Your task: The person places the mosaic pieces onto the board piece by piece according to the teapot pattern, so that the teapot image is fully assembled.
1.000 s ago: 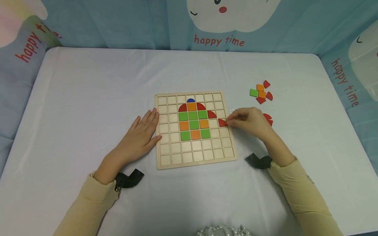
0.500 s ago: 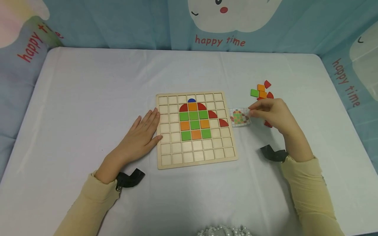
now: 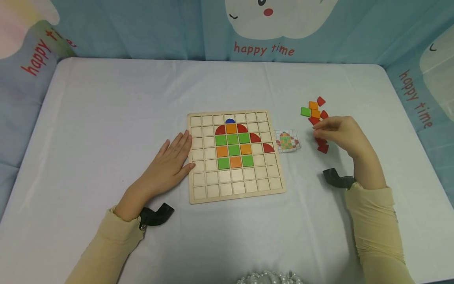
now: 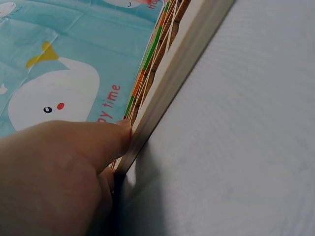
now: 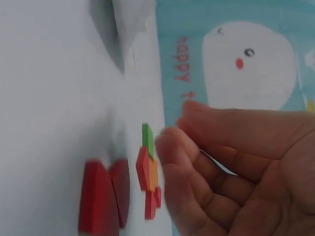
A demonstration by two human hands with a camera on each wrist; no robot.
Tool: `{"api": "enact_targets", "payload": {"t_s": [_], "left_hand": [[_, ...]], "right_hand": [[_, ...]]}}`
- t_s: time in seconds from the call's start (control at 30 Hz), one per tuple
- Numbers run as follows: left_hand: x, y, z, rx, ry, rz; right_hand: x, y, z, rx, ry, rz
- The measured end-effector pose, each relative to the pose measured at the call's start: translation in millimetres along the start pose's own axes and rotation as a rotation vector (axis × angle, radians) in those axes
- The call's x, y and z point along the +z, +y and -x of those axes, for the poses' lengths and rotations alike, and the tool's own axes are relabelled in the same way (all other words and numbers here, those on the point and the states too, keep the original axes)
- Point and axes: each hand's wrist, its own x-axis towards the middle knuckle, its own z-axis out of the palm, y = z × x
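Observation:
A wooden grid board (image 3: 220, 200) lies on the white cloth, with green and orange square tiles, red quarter-round tiles and a blue half-round tile (image 3: 230, 121) in its cells. My left hand (image 3: 164, 169) lies flat with straight fingers against the board's left edge, and its thumb touches the rim (image 4: 162, 73). Over the loose red tiles to the right hovers my right hand (image 3: 340, 134), its fingers bent and nothing held between them. In the right wrist view, a gap shows between its fingertips and a red tile (image 5: 97, 196) standing apart to the left.
A small printed pattern card (image 3: 288, 141) sits at the board's right edge. Beyond the right hand, a loose cluster includes a green square (image 3: 305, 111), orange squares (image 3: 313, 105) and red tiles (image 3: 320, 101). A blue printed curtain (image 3: 142, 31) hangs behind the table.
My right hand has left the red tile at the board's right side and moved right, over the loose red tiles, uncovering the pattern card. The left hand stays put.

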Motion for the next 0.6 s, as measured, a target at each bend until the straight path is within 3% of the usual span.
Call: {"api": "enact_targets", "payload": {"t_s": [0.6], "left_hand": [[1.3,-1.5,-0.1,0.002,0.001,0.0]], "right_hand": [[-5.1,17.8,-7.4,0.065,-0.109,0.069]]}}
